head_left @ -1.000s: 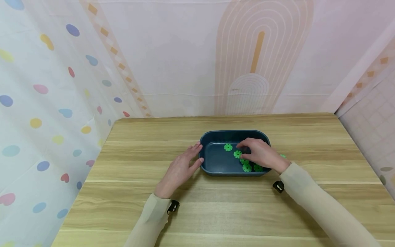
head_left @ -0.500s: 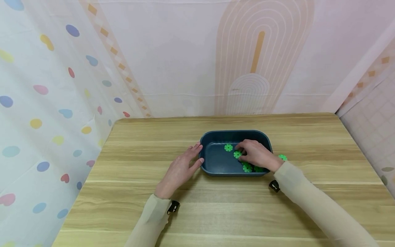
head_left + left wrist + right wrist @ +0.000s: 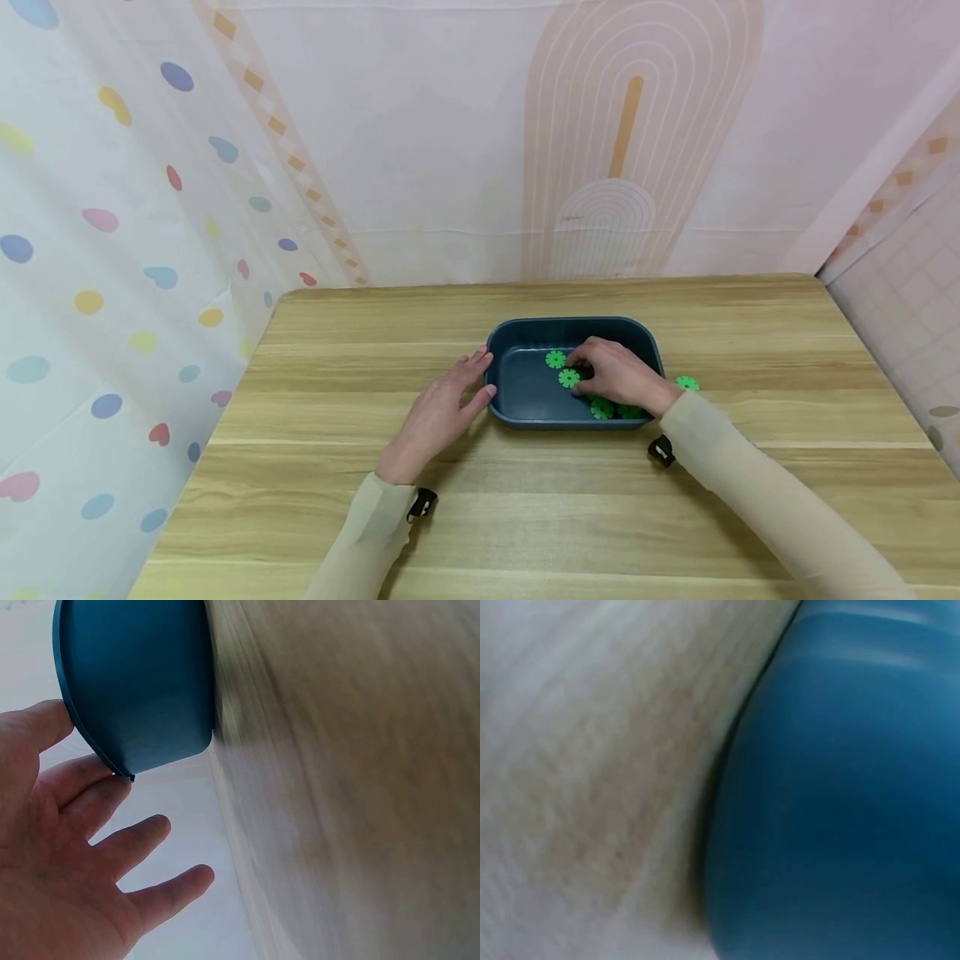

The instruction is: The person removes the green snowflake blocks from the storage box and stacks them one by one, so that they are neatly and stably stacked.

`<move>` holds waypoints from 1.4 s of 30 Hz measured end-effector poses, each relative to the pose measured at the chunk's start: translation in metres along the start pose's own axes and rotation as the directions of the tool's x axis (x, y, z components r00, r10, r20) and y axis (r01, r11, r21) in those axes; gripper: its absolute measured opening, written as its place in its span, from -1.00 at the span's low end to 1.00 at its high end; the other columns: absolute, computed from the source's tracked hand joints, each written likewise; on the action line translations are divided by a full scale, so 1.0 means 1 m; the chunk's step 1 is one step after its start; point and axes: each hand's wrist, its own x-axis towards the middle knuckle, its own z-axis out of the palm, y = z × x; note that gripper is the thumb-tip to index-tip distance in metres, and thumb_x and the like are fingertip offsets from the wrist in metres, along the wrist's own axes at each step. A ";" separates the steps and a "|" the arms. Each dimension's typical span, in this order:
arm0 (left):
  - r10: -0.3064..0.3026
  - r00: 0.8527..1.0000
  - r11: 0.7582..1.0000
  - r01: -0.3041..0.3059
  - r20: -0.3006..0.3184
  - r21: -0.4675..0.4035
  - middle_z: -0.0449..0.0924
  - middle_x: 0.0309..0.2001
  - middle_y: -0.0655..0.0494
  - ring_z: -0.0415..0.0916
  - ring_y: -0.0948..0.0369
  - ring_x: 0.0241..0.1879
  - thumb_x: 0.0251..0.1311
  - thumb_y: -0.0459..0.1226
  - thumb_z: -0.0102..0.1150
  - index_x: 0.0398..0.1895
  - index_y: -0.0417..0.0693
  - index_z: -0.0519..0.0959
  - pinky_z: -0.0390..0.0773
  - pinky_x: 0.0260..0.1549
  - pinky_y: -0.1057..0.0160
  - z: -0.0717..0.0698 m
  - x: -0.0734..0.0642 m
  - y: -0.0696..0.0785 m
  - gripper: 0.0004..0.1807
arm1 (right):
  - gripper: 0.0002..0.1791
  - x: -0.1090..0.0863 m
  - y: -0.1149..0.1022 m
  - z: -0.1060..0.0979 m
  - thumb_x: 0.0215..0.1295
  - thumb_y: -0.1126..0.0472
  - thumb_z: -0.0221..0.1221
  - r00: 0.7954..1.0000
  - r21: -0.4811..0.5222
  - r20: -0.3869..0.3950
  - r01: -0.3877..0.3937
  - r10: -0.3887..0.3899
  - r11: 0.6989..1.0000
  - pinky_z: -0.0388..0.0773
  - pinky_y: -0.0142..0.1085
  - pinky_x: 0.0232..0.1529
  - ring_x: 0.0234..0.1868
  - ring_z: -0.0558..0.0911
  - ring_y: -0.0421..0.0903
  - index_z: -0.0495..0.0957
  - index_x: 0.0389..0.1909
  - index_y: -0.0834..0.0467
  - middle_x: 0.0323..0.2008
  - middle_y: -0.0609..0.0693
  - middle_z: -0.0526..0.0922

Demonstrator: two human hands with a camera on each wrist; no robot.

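Observation:
A dark blue oblong tub with rounded corners holds several small green notched discs. My left hand rests at its left end; in the left wrist view the spread fingers reach past the tub's rim. My right hand reaches into the tub, thumb and fingers curled around the edges of a green notched disc. Another green disc lies just beyond its fingertips. More green discs sit under the hand, partly hidden. The right wrist view shows only the tub's outer wall, not the hand.
One more green disc lies on the wooden table just right of the tub, beside the right sleeve. A patterned curtain hangs behind the table and along its left side. Black wrist bands show below both sleeves.
My right hand has moved slightly left inside the tub, and the green disc between its thumb and fingers has shifted left with it. The disc on the table has come into fuller view. Left hand unmoved.

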 end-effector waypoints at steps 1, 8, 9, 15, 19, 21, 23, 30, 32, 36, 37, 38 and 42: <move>0.001 1.000 1.000 -0.001 -0.001 -0.002 0.18 0.59 0.12 0.14 -0.03 0.56 0.56 -0.04 0.07 0.58 -0.02 0.30 0.25 0.44 -0.17 0.000 0.000 0.000 -0.38 | -0.56 0.000 0.000 0.000 0.24 0.19 0.47 1.000 -0.003 -0.001 -0.001 0.001 1.000 0.61 -0.06 0.01 -0.05 0.62 0.00 0.69 0.10 0.27 -0.04 0.09 0.64; 0.000 1.000 1.000 0.000 -0.002 -0.004 0.17 0.59 0.13 0.13 -0.02 0.56 0.57 -0.04 0.06 0.59 -0.01 0.29 0.24 0.44 -0.19 0.000 0.000 0.000 -0.38 | -0.56 0.003 0.000 0.001 0.23 0.16 0.48 1.000 -0.016 0.010 -0.003 0.003 1.000 0.60 -0.08 -0.06 -0.13 0.59 -0.04 0.69 0.09 0.27 0.01 0.11 0.64; -0.001 1.000 1.000 0.001 -0.002 -0.004 0.17 0.59 0.13 0.13 -0.02 0.56 0.57 -0.04 0.06 0.59 -0.01 0.29 0.24 0.44 -0.20 0.000 -0.001 0.000 -0.38 | -0.56 0.003 0.000 0.001 0.23 0.16 0.48 1.000 -0.017 0.012 -0.004 0.004 1.000 0.60 -0.09 -0.06 -0.13 0.58 -0.04 0.69 0.08 0.26 0.01 0.11 0.64; -0.004 1.000 1.000 0.004 -0.004 -0.005 0.18 0.59 0.12 0.13 -0.02 0.56 0.57 -0.03 0.06 0.59 0.00 0.29 0.23 0.44 -0.21 -0.001 -0.001 0.001 -0.37 | -0.60 0.004 0.000 0.002 0.22 0.17 0.49 1.000 -0.022 0.016 0.016 -0.016 1.000 0.61 -0.11 -0.09 -0.15 0.59 -0.06 0.71 0.04 0.25 -0.03 0.09 0.65; -0.007 1.000 1.000 0.007 -0.003 -0.005 0.18 0.59 0.12 0.13 -0.02 0.56 0.57 -0.03 0.05 0.59 0.01 0.29 0.24 0.44 -0.21 -0.001 0.000 0.001 -0.38 | -0.65 0.005 0.000 0.002 0.23 0.19 0.48 0.999 -0.020 0.021 0.030 -0.030 0.999 0.62 -0.13 -0.10 -0.15 0.60 -0.07 0.73 0.00 0.22 -0.06 0.06 0.66; -0.008 1.000 1.000 0.008 -0.002 -0.005 0.18 0.59 0.12 0.12 -0.01 0.56 0.57 -0.03 0.05 0.59 0.00 0.29 0.24 0.43 -0.21 -0.001 0.000 0.001 -0.38 | -0.68 0.005 0.000 0.002 0.24 0.20 0.47 0.999 -0.020 0.026 0.039 -0.038 0.999 0.63 -0.13 -0.10 -0.15 0.61 -0.08 0.73 -0.02 0.21 -0.07 0.05 0.67; -0.008 1.000 1.000 0.008 -0.002 -0.006 0.18 0.59 0.12 0.12 -0.02 0.56 0.57 -0.03 0.05 0.59 0.00 0.29 0.25 0.43 -0.21 -0.001 0.000 0.001 -0.38 | -0.69 0.005 0.000 0.002 0.25 0.21 0.46 0.999 -0.023 0.032 0.042 -0.041 0.999 0.64 -0.12 -0.08 -0.14 0.61 -0.08 0.73 -0.03 0.21 -0.06 0.06 0.67; -0.001 1.000 1.000 0.001 -0.002 -0.005 0.17 0.59 0.13 0.13 -0.02 0.56 0.57 -0.04 0.06 0.58 -0.01 0.30 0.25 0.44 -0.19 -0.001 -0.001 0.001 -0.38 | -0.68 0.004 0.000 0.002 0.27 0.21 0.43 0.998 -0.025 0.045 0.037 -0.036 0.999 0.64 -0.10 -0.04 -0.11 0.63 -0.07 0.71 0.00 0.22 -0.02 0.08 0.67; 0.001 1.000 1.000 -0.001 -0.002 -0.007 0.17 0.59 0.13 0.13 -0.02 0.56 0.56 -0.04 0.07 0.58 -0.01 0.30 0.25 0.44 -0.18 -0.001 -0.001 0.001 -0.38 | -0.67 0.003 0.000 0.002 0.28 0.21 0.42 0.998 -0.015 0.044 0.036 -0.035 0.999 0.65 -0.10 -0.02 -0.09 0.65 -0.06 0.70 0.02 0.22 -0.02 0.07 0.68; 0.004 1.000 1.000 -0.004 -0.002 -0.007 0.17 0.59 0.13 0.14 -0.03 0.56 0.56 -0.04 0.07 0.58 -0.01 0.30 0.25 0.44 -0.16 -0.001 -0.001 0.001 -0.38 | -0.66 0.001 -0.001 0.000 0.30 0.22 0.40 0.999 0.013 0.031 0.035 -0.035 0.999 0.65 -0.08 0.00 -0.06 0.66 -0.04 0.69 0.06 0.24 -0.04 0.06 0.69; 0.005 1.000 1.000 -0.005 -0.003 -0.007 0.17 0.59 0.13 0.14 -0.03 0.56 0.56 -0.04 0.07 0.58 -0.01 0.30 0.25 0.44 -0.16 -0.001 -0.001 0.001 -0.38 | -0.66 0.000 -0.002 -0.001 0.31 0.22 0.40 0.999 0.015 0.025 0.036 -0.036 0.999 0.65 -0.08 0.00 -0.06 0.66 -0.04 0.69 0.06 0.24 -0.05 0.05 0.69; 0.004 1.000 1.000 -0.004 -0.003 -0.006 0.17 0.59 0.13 0.13 -0.03 0.56 0.56 -0.03 0.07 0.58 -0.01 0.30 0.25 0.44 -0.16 -0.001 -0.001 0.001 -0.38 | -0.66 -0.001 -0.003 -0.002 0.31 0.22 0.39 0.999 0.018 0.019 0.035 -0.036 0.999 0.64 -0.09 -0.01 -0.07 0.65 -0.04 0.69 0.06 0.23 -0.06 0.04 0.68; 0.007 1.000 1.000 -0.007 -0.004 -0.007 0.17 0.59 0.13 0.14 -0.04 0.56 0.57 -0.03 0.06 0.59 -0.01 0.29 0.24 0.44 -0.16 -0.001 0.000 0.001 -0.38 | -0.65 -0.003 -0.006 -0.005 0.30 0.21 0.40 0.999 0.026 -0.011 0.030 -0.030 0.999 0.63 -0.10 -0.02 -0.08 0.64 -0.06 0.69 0.07 0.22 -0.08 0.01 0.67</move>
